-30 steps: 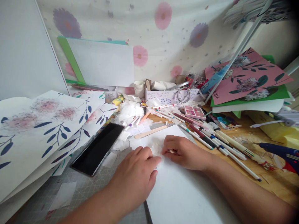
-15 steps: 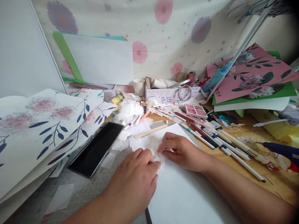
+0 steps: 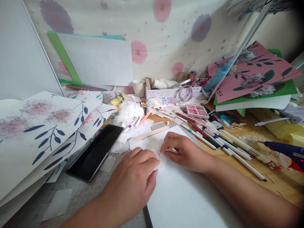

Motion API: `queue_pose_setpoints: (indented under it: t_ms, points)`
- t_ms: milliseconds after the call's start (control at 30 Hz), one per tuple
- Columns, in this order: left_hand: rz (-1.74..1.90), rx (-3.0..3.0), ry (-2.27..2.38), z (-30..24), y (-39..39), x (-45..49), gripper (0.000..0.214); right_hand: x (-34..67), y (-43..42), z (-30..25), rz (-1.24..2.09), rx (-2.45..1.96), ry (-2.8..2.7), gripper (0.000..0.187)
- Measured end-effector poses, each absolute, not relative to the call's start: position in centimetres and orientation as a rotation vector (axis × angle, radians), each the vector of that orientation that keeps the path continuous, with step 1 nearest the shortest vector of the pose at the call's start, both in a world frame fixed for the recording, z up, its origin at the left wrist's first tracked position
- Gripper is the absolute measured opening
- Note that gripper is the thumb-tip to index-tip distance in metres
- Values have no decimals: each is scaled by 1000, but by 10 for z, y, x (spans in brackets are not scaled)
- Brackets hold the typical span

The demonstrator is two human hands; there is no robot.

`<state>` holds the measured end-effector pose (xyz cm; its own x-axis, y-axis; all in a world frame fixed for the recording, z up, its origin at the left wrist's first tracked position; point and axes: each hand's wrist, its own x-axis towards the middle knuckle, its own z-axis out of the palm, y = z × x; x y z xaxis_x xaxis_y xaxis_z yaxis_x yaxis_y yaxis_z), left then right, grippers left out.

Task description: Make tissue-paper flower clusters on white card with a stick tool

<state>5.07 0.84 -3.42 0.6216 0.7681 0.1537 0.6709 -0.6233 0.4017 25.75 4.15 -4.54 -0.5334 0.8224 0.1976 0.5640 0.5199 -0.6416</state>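
A white sheet of paper [image 3: 187, 196] lies before me, and a thin tuft of white cotton wool [image 3: 161, 162] rests on its upper part. From the left, my left hand [image 3: 133, 177] reaches over the paper, its thumb and fingers closed at the tuft's edge. My right hand [image 3: 181, 150] faces it, thumb and forefinger pinched on the tuft's other side. Something small and light brown, perhaps a stick end, shows at my right fingers. The fingertips partly cover the tuft. Beyond the hands, a flat wooden craft stick [image 3: 152, 133] lies across the paper's far edge.
Left are a black phone [image 3: 95, 153] and sheets with flower pictures [image 3: 54, 126]. Behind sits a heap of cotton wool [image 3: 130, 109]. Several markers [image 3: 228, 147], a pink palette [image 3: 197, 110] and a blue glue gun [image 3: 282, 148] lie right. Paper cups [image 3: 139, 88] stand at the back.
My left hand has shifted slightly, its thumb drawn back and tucked nearer the fingers. My right hand stays pinched at the tuft. The whole view has moved a little.
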Motion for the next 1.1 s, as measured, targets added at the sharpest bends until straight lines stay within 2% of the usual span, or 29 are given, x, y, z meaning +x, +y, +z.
queue_pose_setpoints:
  t_ms: [333, 533, 1000, 1100]
  points:
    - [561, 2559, 914, -34, 4, 45, 20, 244, 38, -50, 756, -1108, -2296, 27]
    - [765, 2459, 1105, -34, 15, 45, 19, 246, 39, -52, 743, -1043, -2300, 23]
    - [297, 2544, 1178, -29, 8, 49, 19, 259, 45, -47, 916, -1087, -2188, 29]
    - [235, 2565, 1195, -29, 7, 50, 18, 262, 46, -45, 904, -1134, -2115, 16]
